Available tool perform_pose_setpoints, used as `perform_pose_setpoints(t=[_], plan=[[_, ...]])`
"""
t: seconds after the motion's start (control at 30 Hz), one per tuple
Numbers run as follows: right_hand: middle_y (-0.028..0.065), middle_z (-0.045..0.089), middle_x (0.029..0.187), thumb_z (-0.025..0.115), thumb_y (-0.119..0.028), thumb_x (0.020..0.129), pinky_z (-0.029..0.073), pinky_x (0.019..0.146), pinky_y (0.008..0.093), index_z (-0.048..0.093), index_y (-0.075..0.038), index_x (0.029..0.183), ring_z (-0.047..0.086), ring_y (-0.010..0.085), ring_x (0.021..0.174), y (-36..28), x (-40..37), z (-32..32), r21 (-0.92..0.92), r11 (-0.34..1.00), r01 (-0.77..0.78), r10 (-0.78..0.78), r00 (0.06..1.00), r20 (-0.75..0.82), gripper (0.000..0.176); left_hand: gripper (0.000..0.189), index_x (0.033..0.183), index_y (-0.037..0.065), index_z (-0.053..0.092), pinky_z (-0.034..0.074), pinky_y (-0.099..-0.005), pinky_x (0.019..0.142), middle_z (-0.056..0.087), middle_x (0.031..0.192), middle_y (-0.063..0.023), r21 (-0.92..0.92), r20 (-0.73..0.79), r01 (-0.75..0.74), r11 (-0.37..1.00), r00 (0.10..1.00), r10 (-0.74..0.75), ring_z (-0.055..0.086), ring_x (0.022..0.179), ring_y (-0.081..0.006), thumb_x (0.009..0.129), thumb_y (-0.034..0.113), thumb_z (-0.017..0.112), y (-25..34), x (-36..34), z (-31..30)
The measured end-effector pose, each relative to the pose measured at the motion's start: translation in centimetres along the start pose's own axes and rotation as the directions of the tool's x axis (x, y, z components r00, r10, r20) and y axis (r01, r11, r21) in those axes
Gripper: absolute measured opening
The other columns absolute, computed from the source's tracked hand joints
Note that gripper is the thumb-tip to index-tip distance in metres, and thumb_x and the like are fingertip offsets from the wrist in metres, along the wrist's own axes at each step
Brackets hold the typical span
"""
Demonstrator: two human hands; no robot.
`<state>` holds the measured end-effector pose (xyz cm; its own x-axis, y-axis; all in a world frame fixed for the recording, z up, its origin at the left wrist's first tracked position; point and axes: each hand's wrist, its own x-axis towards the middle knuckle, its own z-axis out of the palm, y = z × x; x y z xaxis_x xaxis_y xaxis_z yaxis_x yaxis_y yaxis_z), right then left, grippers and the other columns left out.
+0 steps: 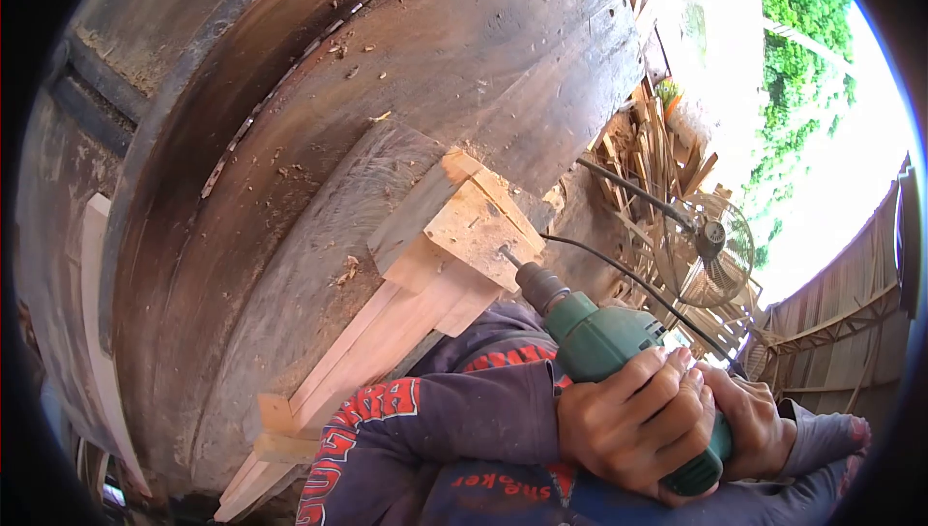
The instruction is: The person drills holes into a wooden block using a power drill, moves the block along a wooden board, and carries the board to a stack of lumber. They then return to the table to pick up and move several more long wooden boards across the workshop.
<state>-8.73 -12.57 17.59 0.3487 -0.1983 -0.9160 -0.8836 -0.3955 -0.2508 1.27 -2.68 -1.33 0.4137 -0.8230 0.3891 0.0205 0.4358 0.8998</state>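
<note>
A green power drill (604, 337) lies at a slant in front of my chest, its chuck pointing up and to the left. My left hand (633, 420) wraps its fingers around the drill's handle. On the other side of the same handle, my right hand (749, 420) is closed, partly hidden behind the left. The drill bit (507, 253) meets the face of a pale wooden block (474, 226), with sawdust around the contact point. This block sits at the end of a long wooden beam (372, 342) running down to the left.
A large curved, dark wooden surface (435, 62) scattered with chips fills the upper left. At the right stand a caged fan (710, 246) and a heap of scrap wood (638, 154). A black cable (619, 265) passes behind the drill. One pale plank (97, 284) leans at far left.
</note>
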Motion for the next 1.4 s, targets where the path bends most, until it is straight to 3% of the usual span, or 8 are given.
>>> perform_pose_setpoints(t=[0.03, 0.1, 0.43, 0.7, 0.83, 1.03, 1.13, 1.4], plan=[[0.0266, 0.066, 0.117, 0.085, -0.024, 0.075, 0.061, 0.079, 0.0381, 0.045, 0.015, 0.133, 0.074, 0.037, 0.093, -0.1, 0.2, 0.1, -0.003, 1.0, 0.002, -0.002, 1.0, -0.002, 0.081, 0.06, 0.093, 0.0, 0.07, 0.06, -0.0403, 0.078, 0.071, 0.087, -0.0141, 0.002, -0.002, -0.003, 1.0, 1.0, 0.003, 0.074, 0.083, -0.0292, 0.099, 0.057, 0.049, 0.0, 0.0, 0.0], [0.0192, 0.073, 0.09, 0.079, -0.02, 0.08, 0.058, 0.053, 0.0335, 0.051, 0.014, 0.129, 0.075, 0.0271, 0.067, -0.3, 0.9, 0.7, -0.086, 0.995, 0.054, -0.067, 0.985, -0.158, 0.066, 0.061, 0.093, 0.0, 0.07, 0.06, -0.0406, 0.078, 0.071, 0.087, -0.0141, -0.017, -0.017, 0.023, 1.0, 1.0, -0.024, 0.074, 0.084, -0.0298, 0.098, 0.058, 0.05, 0.1, -0.1, 0.0], [0.0202, 0.073, 0.101, 0.079, -0.02, 0.082, 0.06, 0.056, 0.034, 0.051, 0.012, 0.13, 0.076, 0.0281, 0.07, -1.1, 1.9, 0.8, -0.096, 0.994, 0.06, -0.076, 0.983, -0.165, 0.064, 0.061, 0.094, 0.0, 0.07, 0.059, -0.0401, 0.078, 0.071, 0.087, -0.0138, -0.017, -0.055, 0.008, 1.0, 0.998, -0.008, 0.074, 0.083, -0.0289, 0.097, 0.058, 0.051, -0.2, -0.5, -0.2], [0.0157, 0.071, 0.078, 0.078, -0.017, 0.081, 0.057, 0.053, 0.0327, 0.052, 0.013, 0.128, 0.074, 0.0257, 0.066, -0.5, 1.3, 1.4, -0.159, 0.986, 0.053, -0.084, 0.977, -0.197, 0.062, 0.06, 0.093, 0.0, 0.07, 0.059, -0.0404, 0.078, 0.071, 0.085, -0.014, -0.035, -0.088, -0.006, 0.999, 0.996, 0.003, 0.074, 0.081, -0.0288, 0.097, 0.057, 0.053, -0.4, -0.6, 0.1], [0.0158, 0.071, 0.078, 0.078, -0.018, 0.081, 0.056, 0.052, 0.0332, 0.051, 0.013, 0.129, 0.074, 0.0253, 0.065, -0.5, 1.6, 1.3, -0.2, 0.978, 0.066, -0.106, 0.975, -0.197, 0.063, 0.06, 0.093, 0.0, 0.07, 0.059, -0.0401, 0.078, 0.072, 0.085, -0.0142, -0.043, -0.083, -0.01, 0.999, 0.997, 0.007, 0.075, 0.081, -0.029, 0.096, 0.057, 0.054, -0.5, -0.6, -0.1], [0.017, 0.072, 0.085, 0.081, -0.021, 0.08, 0.06, 0.057, 0.0341, 0.051, 0.013, 0.127, 0.075, 0.0281, 0.068, -0.9, 1.9, 0.7, -0.184, 0.98, 0.076, -0.112, 0.975, -0.191, 0.065, 0.059, 0.094, 0.0, 0.07, 0.058, -0.0399, 0.079, 0.072, 0.087, -0.0146, -0.064, -0.069, -0.005, 0.998, 0.998, 0.001, 0.075, 0.083, -0.0296, 0.096, 0.057, 0.054, -0.7, -0.5, -0.4], [0.0198, 0.072, 0.091, 0.083, -0.021, 0.078, 0.061, 0.06, 0.0351, 0.051, 0.013, 0.125, 0.076, 0.0301, 0.071, -1.5, 2.3, -0.1, -0.213, 0.976, 0.046, -0.064, 0.995, -0.08, 0.066, 0.059, 0.095, 0.0, 0.07, 0.058, -0.0396, 0.08, 0.072, 0.087, -0.0149, -0.065, -0.087, -0.003, 0.998, 0.996, -0.002, 0.075, 0.083, -0.0297, 0.097, 0.056, 0.054, -0.8, -0.7, -0.3], [0.02, 0.073, 0.095, 0.082, -0.022, 0.08, 0.061, 0.058, 0.0328, 0.052, 0.011, 0.124, 0.076, 0.0276, 0.073, -1.0, 2.1, 0.6, -0.269, 0.959, 0.087, -0.135, 0.976, -0.168, 0.063, 0.058, 0.096, -0.001, 0.07, 0.057, -0.0389, 0.081, 0.072, 0.087, -0.0152, -0.053, -0.096, -0.037, 0.998, 0.995, 0.032, 0.075, 0.084, -0.03, 0.098, 0.054, 0.053, -1.0, -0.9, -0.4]])
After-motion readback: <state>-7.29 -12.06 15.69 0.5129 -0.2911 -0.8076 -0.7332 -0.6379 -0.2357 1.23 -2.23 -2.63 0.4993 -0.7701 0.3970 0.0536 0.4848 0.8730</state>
